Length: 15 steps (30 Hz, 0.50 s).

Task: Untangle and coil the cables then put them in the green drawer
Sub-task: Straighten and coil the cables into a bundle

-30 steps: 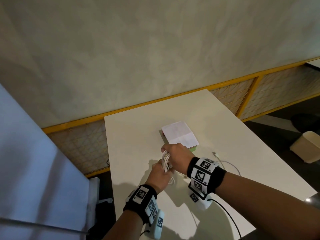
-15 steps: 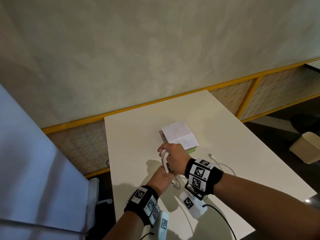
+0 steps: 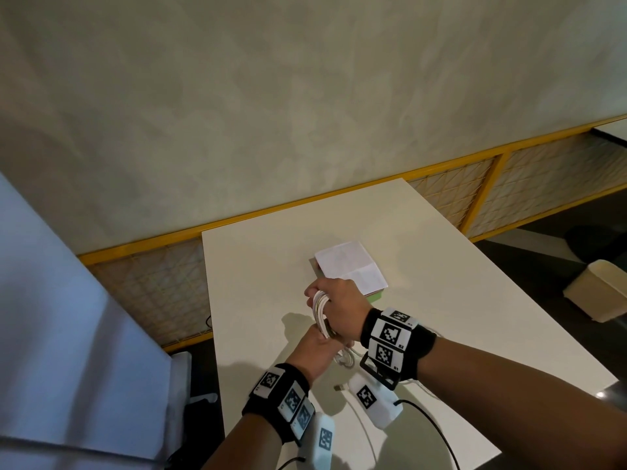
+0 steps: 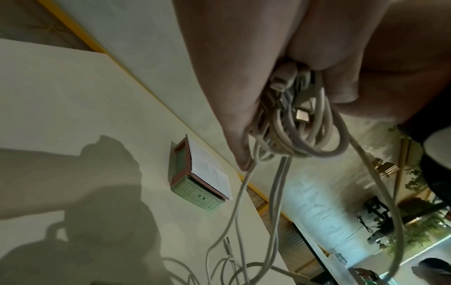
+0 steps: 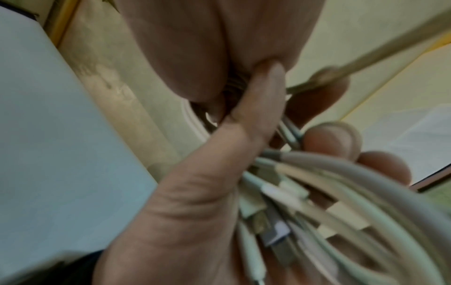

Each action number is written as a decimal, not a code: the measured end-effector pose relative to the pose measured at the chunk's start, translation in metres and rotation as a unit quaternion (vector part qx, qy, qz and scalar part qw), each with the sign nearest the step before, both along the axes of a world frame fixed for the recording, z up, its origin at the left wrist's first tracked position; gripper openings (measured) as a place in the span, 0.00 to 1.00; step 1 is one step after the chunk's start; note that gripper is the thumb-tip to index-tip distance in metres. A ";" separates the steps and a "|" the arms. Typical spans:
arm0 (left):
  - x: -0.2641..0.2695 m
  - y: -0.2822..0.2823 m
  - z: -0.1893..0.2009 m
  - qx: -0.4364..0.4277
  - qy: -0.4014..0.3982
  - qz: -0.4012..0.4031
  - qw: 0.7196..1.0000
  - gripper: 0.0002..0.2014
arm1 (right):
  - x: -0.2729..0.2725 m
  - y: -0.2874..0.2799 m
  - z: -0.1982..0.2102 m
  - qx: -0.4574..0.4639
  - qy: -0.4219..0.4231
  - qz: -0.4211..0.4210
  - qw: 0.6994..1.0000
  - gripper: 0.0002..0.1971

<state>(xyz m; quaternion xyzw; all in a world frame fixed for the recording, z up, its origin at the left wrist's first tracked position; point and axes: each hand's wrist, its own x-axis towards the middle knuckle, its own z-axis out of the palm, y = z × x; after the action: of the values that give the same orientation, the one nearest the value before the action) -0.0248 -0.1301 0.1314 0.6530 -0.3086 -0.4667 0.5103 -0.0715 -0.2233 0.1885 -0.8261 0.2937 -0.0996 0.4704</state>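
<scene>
A bundle of white cables (image 3: pixel 320 313) is looped into a coil above the white table (image 3: pixel 258 266). My right hand (image 3: pixel 339 307) grips the top of the coil, fingers curled round it (image 5: pixel 329 192). My left hand (image 3: pixel 317 351) holds the coil's lower end, thumb and fingers pinching the strands and plugs (image 4: pixel 292 108). Loose cable ends (image 4: pixel 244 241) hang down to the table, with a USB plug (image 3: pixel 338 388) lying near my wrists. The green drawer box (image 4: pixel 195 190) sits just beyond the hands, a white paper sheet (image 3: pixel 349 266) on its top.
A yellow-framed mesh railing (image 3: pixel 475 184) runs behind the table against a plastered wall. A beige bin (image 3: pixel 597 290) stands on the dark floor to the right. A pale blue panel (image 3: pixel 68 334) fills the left side.
Both hands have lifted the coil slightly and drawn it in; the loose cable end that lay out to the right has been pulled in under my right wrist.
</scene>
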 end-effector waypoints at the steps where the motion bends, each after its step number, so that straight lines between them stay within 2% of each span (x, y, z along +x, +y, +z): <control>1: 0.000 0.000 0.000 -0.003 0.002 0.004 1.000 0.06 | 0.000 0.000 -0.001 0.000 -0.002 0.001 1.000 0.18; 5: 0.003 -0.002 -0.002 -0.014 0.000 0.011 1.000 0.10 | 0.002 -0.003 -0.004 0.003 -0.012 0.007 1.000 0.17; 10: 0.014 -0.007 0.004 -0.016 -0.013 0.012 1.000 0.07 | 0.004 -0.010 -0.003 0.009 -0.023 -0.001 1.000 0.16; 12: 0.016 -0.009 0.006 -0.008 -0.027 0.021 0.999 0.02 | 0.004 -0.012 -0.003 0.014 -0.027 0.001 1.000 0.17; 15: 0.014 -0.011 0.008 0.002 -0.021 0.037 0.999 0.14 | 0.004 -0.013 -0.005 0.029 -0.041 0.006 0.999 0.18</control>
<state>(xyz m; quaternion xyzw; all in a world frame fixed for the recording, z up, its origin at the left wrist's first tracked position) -0.0106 -0.1415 0.1395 0.6746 -0.2939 -0.4342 0.5196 -0.0673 -0.2359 0.1840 -0.8093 0.2716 -0.1223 0.5064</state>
